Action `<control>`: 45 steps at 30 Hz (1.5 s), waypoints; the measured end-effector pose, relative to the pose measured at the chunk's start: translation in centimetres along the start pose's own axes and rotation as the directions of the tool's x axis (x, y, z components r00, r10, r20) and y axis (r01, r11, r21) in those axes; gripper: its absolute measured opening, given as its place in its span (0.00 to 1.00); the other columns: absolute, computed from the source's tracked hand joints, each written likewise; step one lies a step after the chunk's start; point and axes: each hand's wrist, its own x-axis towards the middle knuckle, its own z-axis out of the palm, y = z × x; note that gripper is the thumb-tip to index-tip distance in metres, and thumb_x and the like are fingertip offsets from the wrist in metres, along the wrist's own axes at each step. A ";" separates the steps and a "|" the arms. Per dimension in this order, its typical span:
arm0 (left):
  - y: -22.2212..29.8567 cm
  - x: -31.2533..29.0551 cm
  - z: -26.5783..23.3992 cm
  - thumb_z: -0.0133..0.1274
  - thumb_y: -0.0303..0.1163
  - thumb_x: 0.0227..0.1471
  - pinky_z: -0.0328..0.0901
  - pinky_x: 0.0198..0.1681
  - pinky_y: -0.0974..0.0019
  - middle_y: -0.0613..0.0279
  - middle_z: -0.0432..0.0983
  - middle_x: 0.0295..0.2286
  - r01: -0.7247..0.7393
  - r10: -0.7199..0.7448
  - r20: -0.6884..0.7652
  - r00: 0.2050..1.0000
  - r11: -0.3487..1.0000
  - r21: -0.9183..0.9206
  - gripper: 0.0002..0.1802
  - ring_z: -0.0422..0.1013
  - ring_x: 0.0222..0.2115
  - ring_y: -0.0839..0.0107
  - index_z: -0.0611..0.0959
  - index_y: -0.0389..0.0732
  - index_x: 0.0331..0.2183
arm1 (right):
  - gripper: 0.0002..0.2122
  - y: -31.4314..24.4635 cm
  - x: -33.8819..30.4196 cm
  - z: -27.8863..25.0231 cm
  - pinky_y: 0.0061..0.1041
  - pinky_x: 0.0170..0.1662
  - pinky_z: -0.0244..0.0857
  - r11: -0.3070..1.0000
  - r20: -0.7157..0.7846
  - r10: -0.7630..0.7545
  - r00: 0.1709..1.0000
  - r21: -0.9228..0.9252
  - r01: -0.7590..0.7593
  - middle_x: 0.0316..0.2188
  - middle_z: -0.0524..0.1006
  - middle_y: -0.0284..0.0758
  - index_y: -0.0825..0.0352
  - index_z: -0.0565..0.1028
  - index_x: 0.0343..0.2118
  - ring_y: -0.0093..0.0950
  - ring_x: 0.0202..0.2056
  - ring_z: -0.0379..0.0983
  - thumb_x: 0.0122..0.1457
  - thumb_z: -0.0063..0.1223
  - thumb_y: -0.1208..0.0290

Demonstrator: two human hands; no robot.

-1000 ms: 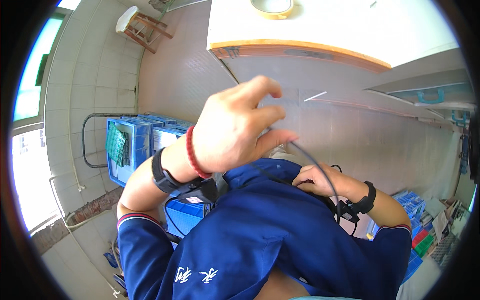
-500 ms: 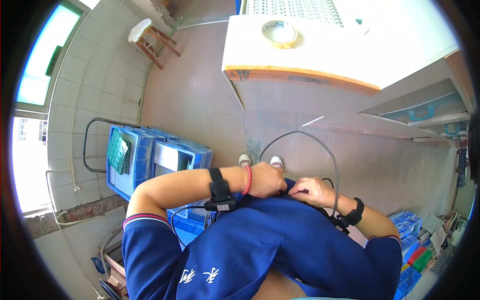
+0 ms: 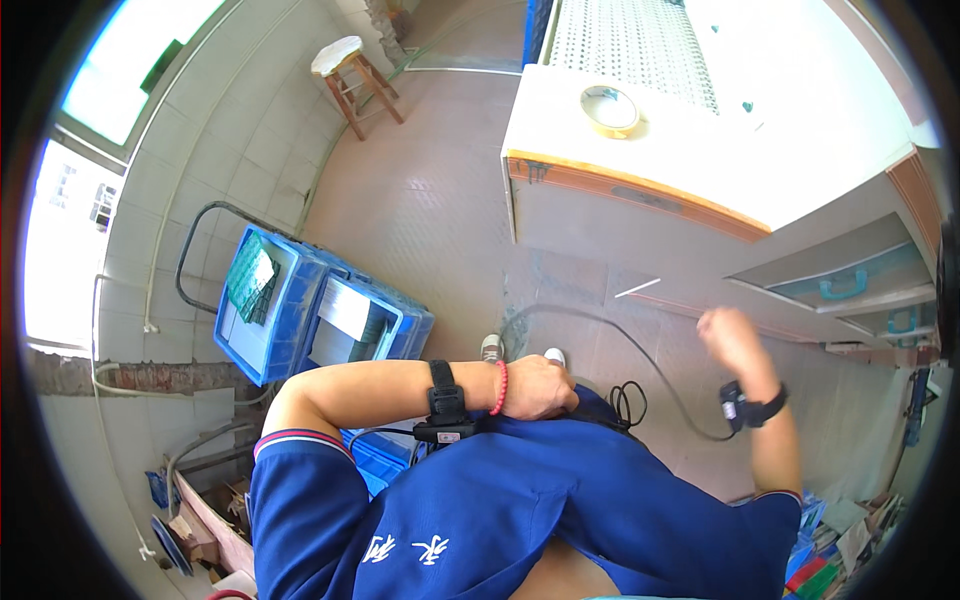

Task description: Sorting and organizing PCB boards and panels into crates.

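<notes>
My left hand is closed at the front of my dark blue shirt, gripping the cloth at its lower edge; its fingertips are hidden. A red bead bracelet and a black strap with a small device are on that arm. Out to the right, away from the shirt, is my right hand. Motion blurs it, and its fingers look curled, but I cannot make out anything in them. The right wrist also carries a black strapped device, from which a dark cable arcs across in front of me.
Ahead stands a white-topped table bearing a tape roll and a perforated sheet. Blue crates with green pieces sit on a trolley at left. A wooden stool is farther back. Drawers are at right.
My right hand has let go of the shirt front and swung up and out to the right, drawing the cable along. The left hand stays on the shirt. The view has shifted slightly.
</notes>
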 end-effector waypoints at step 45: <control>-0.4 -3.8 0.2 0.50 0.33 0.53 0.69 0.24 0.66 0.51 0.75 0.19 0.283 -0.511 -0.251 0.822 0.749 -0.599 0.12 0.77 0.22 0.65 0.70 0.33 0.29 | 0.14 -14.8 4.8 -1.7 0.20 0.36 0.67 0.160 -0.186 -0.323 0.928 0.956 0.247 0.35 0.71 0.34 0.72 0.72 0.39 0.21 0.32 0.71 0.49 0.59 0.76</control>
